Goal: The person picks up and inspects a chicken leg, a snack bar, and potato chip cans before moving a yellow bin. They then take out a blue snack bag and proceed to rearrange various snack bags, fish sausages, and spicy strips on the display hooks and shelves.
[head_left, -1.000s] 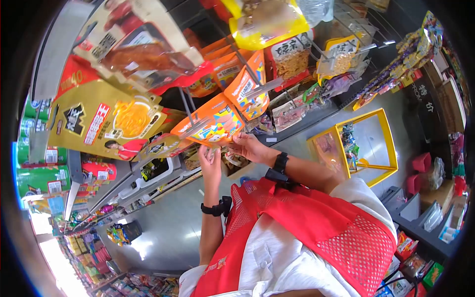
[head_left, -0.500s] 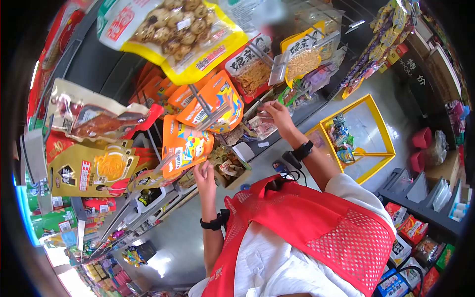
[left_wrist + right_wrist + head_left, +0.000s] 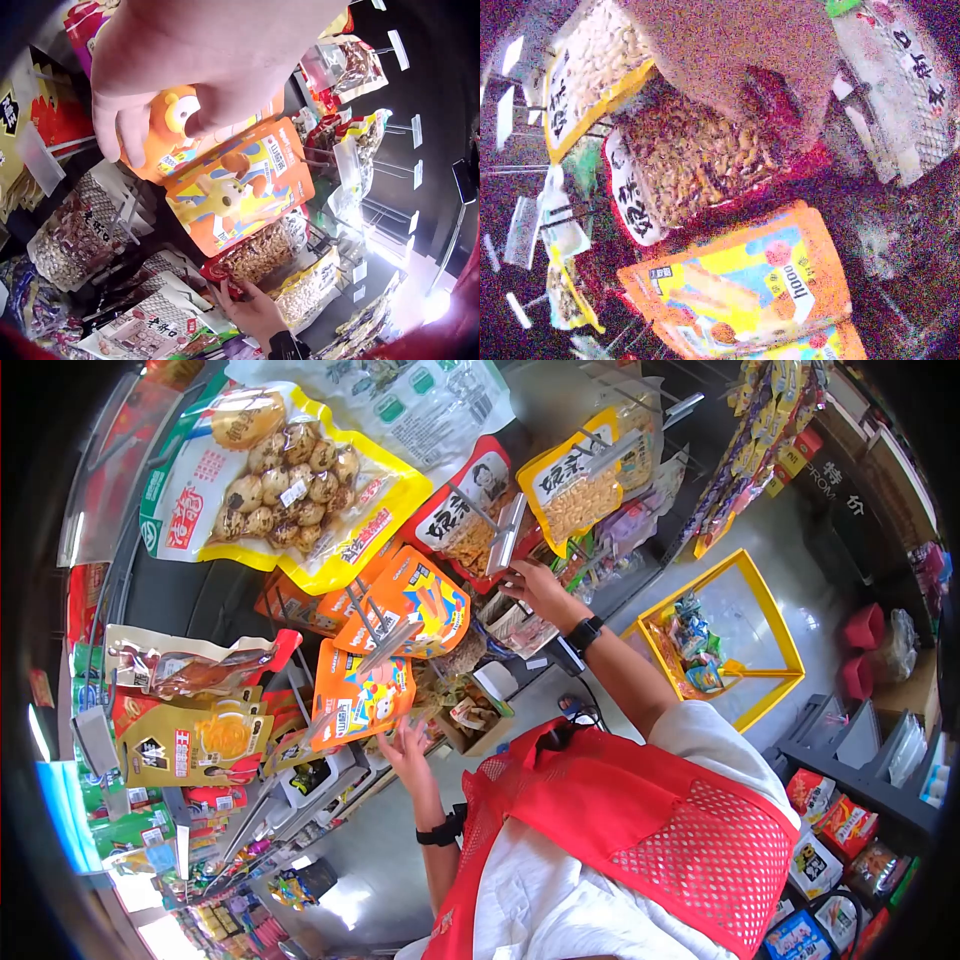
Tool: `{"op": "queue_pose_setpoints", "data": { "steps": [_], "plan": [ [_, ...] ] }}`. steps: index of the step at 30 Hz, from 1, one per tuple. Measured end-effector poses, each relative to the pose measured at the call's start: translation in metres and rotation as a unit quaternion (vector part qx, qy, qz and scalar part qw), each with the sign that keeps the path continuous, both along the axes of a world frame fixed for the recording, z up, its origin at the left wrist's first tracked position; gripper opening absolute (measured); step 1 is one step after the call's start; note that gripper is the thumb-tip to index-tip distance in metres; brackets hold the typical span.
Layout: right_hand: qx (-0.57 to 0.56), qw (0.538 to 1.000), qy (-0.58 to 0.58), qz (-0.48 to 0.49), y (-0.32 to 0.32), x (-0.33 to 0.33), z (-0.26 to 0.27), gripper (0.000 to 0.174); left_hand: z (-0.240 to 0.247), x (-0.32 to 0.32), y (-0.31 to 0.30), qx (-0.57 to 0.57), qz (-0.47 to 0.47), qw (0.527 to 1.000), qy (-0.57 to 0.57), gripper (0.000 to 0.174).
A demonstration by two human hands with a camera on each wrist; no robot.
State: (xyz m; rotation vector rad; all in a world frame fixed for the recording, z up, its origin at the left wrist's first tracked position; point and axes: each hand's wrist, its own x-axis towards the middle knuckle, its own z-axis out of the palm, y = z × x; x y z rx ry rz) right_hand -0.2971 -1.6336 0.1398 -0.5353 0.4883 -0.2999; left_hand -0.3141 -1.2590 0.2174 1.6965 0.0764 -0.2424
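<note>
Orange pouches (image 3: 362, 695) (image 3: 240, 191) hang on wire hooks. Just below the front one is my left hand (image 3: 408, 758) (image 3: 202, 60), its thumb and fingers spread beside the pouch's lower edge; whether they touch it is unclear. My right hand (image 3: 540, 592) (image 3: 253, 313) (image 3: 742, 52) pinches the lower edge of a red-edged bag of brown snacks (image 3: 462, 525) (image 3: 259, 255) (image 3: 690, 165), which hangs beside the orange pouches. The right wrist view is grainy, and the hand covers part of that bag.
A bag of speckled eggs (image 3: 290, 485) hangs nearest the head camera. Gold pouches (image 3: 190, 740) are at the left, yellow-edged bags (image 3: 575, 475) at the right. A yellow-framed bin (image 3: 790, 640) stands on the floor, and a carton (image 3: 480, 735) sits below the hooks.
My right hand has left the orange pouches and moved right and up to the red-edged bag. My left hand stays by the orange pouches, slightly lower. The head view has shifted, showing more of the egg bag.
</note>
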Motion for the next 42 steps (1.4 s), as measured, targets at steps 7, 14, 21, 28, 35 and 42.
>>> {"op": "queue_pose_setpoints", "data": {
  "steps": [7,14,21,28,35,42],
  "plan": [
    [0.017,0.999,-0.02,-0.026,-0.004,-0.002,-0.014,0.029,0.006,-0.006,0.0,0.008,0.009,1.0,-0.002,0.067],
    [0.106,0.993,-0.047,-0.023,-0.003,-0.02,-0.011,0.026,0.011,-0.008,-0.002,0.004,0.001,1.0,-0.007,0.068],
    [0.155,0.984,-0.083,0.022,-0.005,-0.037,-0.021,0.028,0.011,-0.006,0.002,-0.001,0.011,1.0,0.002,0.068],
    [0.113,0.988,-0.1,-0.033,0.003,-0.042,-0.007,0.034,0.007,-0.01,0.008,-0.012,0.009,1.0,-0.007,0.064],
    [0.087,0.993,-0.076,-0.027,0.008,-0.045,-0.01,0.048,0.008,-0.015,0.011,-0.009,0.023,1.0,-0.012,0.06],
    [0.101,0.991,-0.085,-0.027,0.006,-0.043,-0.019,0.054,-0.001,-0.024,0.007,-0.018,0.04,0.999,0.002,0.06]
  ]
}}
